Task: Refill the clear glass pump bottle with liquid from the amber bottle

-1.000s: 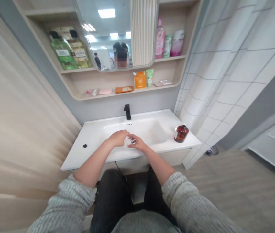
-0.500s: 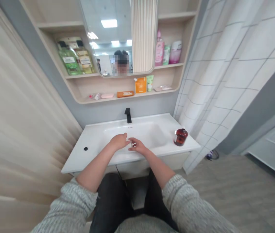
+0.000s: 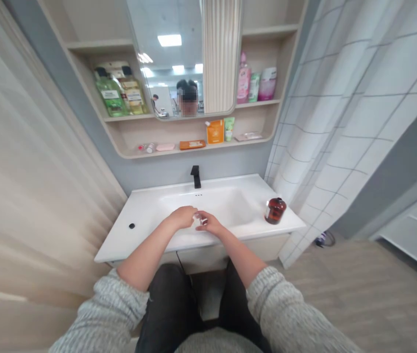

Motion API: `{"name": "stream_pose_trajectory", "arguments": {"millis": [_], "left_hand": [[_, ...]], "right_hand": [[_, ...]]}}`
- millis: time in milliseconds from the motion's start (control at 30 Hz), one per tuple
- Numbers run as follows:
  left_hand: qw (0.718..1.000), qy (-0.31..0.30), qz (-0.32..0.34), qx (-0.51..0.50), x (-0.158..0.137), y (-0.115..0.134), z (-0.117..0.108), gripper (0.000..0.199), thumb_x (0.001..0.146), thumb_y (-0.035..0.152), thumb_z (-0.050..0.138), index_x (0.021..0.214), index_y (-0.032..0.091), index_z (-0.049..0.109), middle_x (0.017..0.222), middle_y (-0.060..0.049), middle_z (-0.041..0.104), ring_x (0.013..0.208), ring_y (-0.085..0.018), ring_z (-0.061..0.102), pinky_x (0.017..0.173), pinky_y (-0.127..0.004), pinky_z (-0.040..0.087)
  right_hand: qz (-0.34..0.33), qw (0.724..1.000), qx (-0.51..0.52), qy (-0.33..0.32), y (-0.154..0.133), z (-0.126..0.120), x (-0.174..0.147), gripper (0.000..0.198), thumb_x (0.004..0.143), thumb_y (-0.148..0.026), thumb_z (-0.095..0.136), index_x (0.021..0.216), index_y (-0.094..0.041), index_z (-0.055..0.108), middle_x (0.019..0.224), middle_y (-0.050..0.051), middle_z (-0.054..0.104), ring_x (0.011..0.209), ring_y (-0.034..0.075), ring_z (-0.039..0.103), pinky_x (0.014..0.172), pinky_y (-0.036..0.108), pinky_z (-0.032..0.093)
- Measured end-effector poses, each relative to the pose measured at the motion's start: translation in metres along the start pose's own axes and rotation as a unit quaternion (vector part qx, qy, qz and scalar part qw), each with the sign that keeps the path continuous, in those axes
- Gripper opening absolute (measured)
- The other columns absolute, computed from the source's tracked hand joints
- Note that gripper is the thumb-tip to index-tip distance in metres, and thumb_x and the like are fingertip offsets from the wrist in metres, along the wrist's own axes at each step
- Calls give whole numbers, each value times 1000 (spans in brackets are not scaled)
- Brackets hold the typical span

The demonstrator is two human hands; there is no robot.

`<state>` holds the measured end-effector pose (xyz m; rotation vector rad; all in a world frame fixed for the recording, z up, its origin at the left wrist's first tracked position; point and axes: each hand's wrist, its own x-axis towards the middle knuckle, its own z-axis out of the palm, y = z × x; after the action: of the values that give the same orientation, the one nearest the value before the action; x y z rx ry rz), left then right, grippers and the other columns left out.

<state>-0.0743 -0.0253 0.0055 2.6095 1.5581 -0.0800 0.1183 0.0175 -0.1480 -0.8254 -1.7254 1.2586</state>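
Note:
Over the front of the white sink (image 3: 243, 208), both hands meet at a small clear object with whitish parts (image 3: 197, 219), too small and blurred to name. My right hand (image 3: 209, 223) is closed, gripping it between thumb and fingers from the right. From the left, my left hand (image 3: 183, 217) comes up against it with curled fingers; what its fingertips hold is hidden. A reddish-brown bottle (image 3: 275, 212) stands on the counter to the right of the basin.
A black faucet (image 3: 195, 177) rises behind the basin. A small black disc (image 3: 131, 226) is on the left of the counter. Above, a shelf (image 3: 238, 143) carries an orange pouch (image 3: 215, 132), a green tube (image 3: 229, 129) and an orange pack (image 3: 192, 144). A white checked curtain (image 3: 315, 162) hangs right.
My left thumb, raised before, has come down, and the left fingers have curled in closer to the clear object. The view has shifted slightly. The brown bottle stays in place.

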Motion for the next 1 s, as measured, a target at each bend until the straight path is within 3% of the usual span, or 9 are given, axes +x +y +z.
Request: {"name": "stream_pose_trajectory", "arguments": {"millis": [200, 367, 533, 667, 767, 867, 1000], "left_hand": [[999, 19, -36, -22, -4, -6, 4, 31, 100, 36, 70, 121, 17, 82, 119, -18, 83, 113, -34, 79, 95, -39, 57], [995, 26, 56, -74, -8, -17, 9, 23, 100, 32, 71, 116, 21, 83, 117, -13, 84, 109, -30, 78, 93, -35, 54], [988, 41, 72, -132, -12, -30, 18, 20, 98, 35, 71, 108, 22, 83, 105, -10, 83, 98, -28, 77, 90, -35, 55], [966, 136, 26, -218, -13, -36, 36, 36, 92, 39, 79, 124, 22, 80, 125, -11, 81, 115, -30, 75, 104, -40, 57], [938, 136, -13, -319, -16, -37, 56, 59, 80, 46, 89, 133, 22, 76, 133, -12, 80, 118, -31, 75, 104, -43, 61], [914, 122, -52, -383, -20, -37, 74, 53, 81, 52, 87, 122, 22, 75, 124, -11, 82, 110, -30, 78, 97, -41, 63], [907, 169, -153, -353, -27, -53, 79, 41, 87, 54, 81, 111, 22, 72, 115, -10, 84, 106, -27, 79, 98, -38, 62]], "right_hand": [[0, 1000, 25, -10, 4, 1, 1, 79, 60, -33, 100, 136, -30, 78, 123, 5, 79, 101, 24, 69, 88, 38, 57], [13, 996, 66, -51, 7, -1, 2, 76, 59, -34, 99, 132, -29, 80, 117, 5, 81, 100, 25, 70, 88, 39, 58], [6, 995, 66, -71, 6, -3, 1, 76, 62, -34, 98, 136, -29, 80, 124, 6, 81, 103, 25, 69, 89, 38, 57], [2, 998, 49, -29, 8, -2, 2, 83, 64, -38, 99, 143, -29, 76, 129, 7, 80, 110, 27, 69, 91, 38, 57], [2, 998, 61, -27, 9, 0, 2, 85, 66, -42, 99, 147, -29, 73, 131, 8, 80, 115, 29, 71, 95, 41, 57], [2, 996, 86, -24, 7, 1, 2, 85, 71, -47, 98, 149, -29, 71, 135, 10, 79, 117, 30, 72, 99, 44, 58], [8, 997, 63, 39, 6, 2, 1, 70, 79, -50, 91, 144, -32, 73, 143, 10, 77, 115, 29, 73, 103, 46, 58]]}}
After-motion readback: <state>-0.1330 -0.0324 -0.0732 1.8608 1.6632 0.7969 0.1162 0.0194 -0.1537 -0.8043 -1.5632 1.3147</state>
